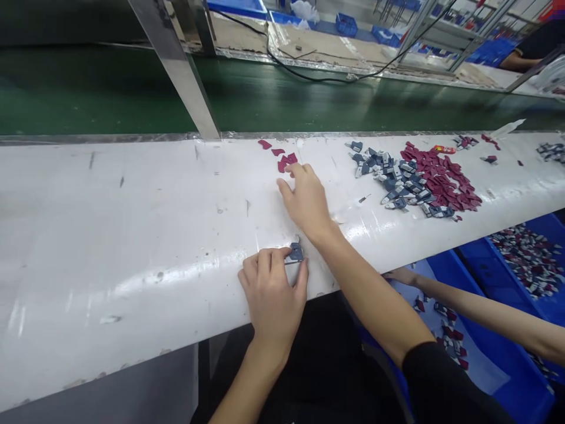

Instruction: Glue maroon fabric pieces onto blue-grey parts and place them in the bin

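My left hand (273, 282) is closed on a small dark blue-and-grey plastic part (295, 252), which it keeps near the table's front edge. Farther forward, my right hand (306, 197) reaches to a few flat maroon pieces (282, 161). Its thumb and forefinger are bent close around the nearest of these; whether a piece is pinched between them is hidden. To the right lies a heap of blue-and-grey parts (397, 179), and against it a heap of maroon pieces (445, 176).
Behind the white table (132, 218) runs a green conveyor belt (273, 100), with a metal post (180, 70) at its edge. At lower right, a co-worker's arm (477, 306) extends over blue bins (516, 365) holding parts. A black cable (304, 75) hangs across the belt.
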Action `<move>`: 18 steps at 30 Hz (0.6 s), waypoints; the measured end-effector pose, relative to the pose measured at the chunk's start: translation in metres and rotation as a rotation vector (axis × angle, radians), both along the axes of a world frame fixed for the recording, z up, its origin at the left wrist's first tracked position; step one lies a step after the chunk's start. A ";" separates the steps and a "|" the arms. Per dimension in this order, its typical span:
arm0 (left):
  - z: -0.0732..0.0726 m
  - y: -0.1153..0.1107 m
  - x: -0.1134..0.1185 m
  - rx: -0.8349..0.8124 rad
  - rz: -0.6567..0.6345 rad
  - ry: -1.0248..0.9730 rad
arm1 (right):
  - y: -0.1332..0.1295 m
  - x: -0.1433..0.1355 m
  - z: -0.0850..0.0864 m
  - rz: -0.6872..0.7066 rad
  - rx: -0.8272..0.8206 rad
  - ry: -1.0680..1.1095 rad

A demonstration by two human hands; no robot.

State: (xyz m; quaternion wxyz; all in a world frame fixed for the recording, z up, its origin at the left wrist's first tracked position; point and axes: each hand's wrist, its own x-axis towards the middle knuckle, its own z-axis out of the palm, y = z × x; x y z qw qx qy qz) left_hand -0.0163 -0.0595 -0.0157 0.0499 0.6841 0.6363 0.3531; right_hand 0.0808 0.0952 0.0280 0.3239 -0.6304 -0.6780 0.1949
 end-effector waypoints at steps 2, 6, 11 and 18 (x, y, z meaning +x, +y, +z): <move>-0.001 -0.001 0.000 0.003 0.007 0.000 | 0.031 -0.012 0.000 -0.035 -0.090 -0.060; -0.002 -0.002 0.000 0.007 0.011 -0.012 | 0.061 -0.023 -0.001 -0.097 -0.172 -0.086; -0.002 -0.001 0.001 -0.004 0.014 -0.028 | 0.062 -0.008 0.004 -0.067 -0.231 -0.058; -0.001 -0.003 -0.001 -0.003 -0.019 -0.034 | -0.039 0.021 0.023 0.090 -0.240 0.368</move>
